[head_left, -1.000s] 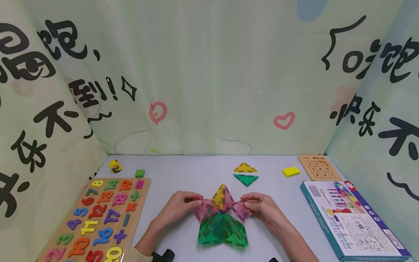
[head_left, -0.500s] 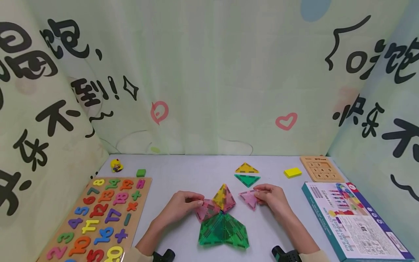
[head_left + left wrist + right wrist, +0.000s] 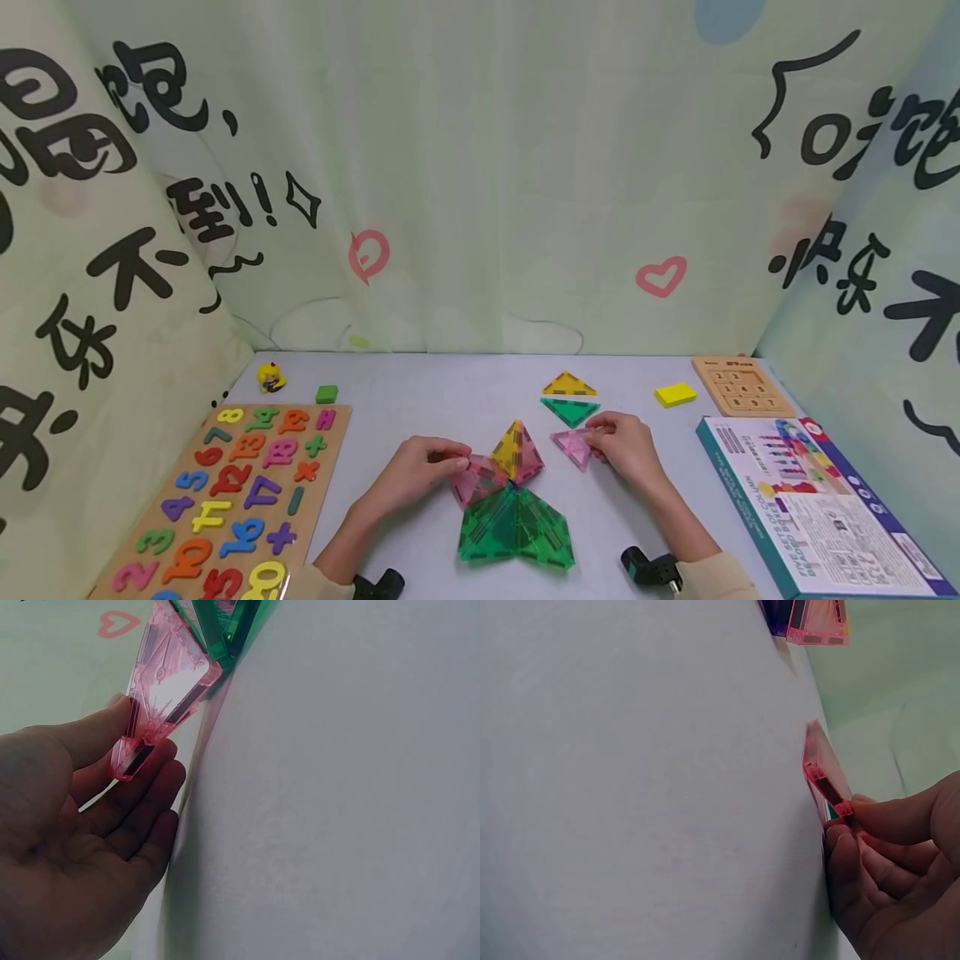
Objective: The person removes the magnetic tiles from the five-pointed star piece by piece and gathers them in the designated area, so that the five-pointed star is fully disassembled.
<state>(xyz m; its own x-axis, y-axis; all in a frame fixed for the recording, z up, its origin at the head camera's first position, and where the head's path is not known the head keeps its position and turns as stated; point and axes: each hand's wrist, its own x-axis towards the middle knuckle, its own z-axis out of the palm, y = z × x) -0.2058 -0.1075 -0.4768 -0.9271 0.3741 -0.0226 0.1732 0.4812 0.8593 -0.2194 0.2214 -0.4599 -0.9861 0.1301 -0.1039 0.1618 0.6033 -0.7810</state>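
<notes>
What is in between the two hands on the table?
In the head view, the little yellow and pink pyramid stands between the left hand and the right hand, each pinching a pink triangle tile.

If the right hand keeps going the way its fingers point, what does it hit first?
Probably the raised yellow and pink tile peak. The right hand, pinching a pink triangle tile, points leftward at it across bare table; depth is uncertain.
</notes>
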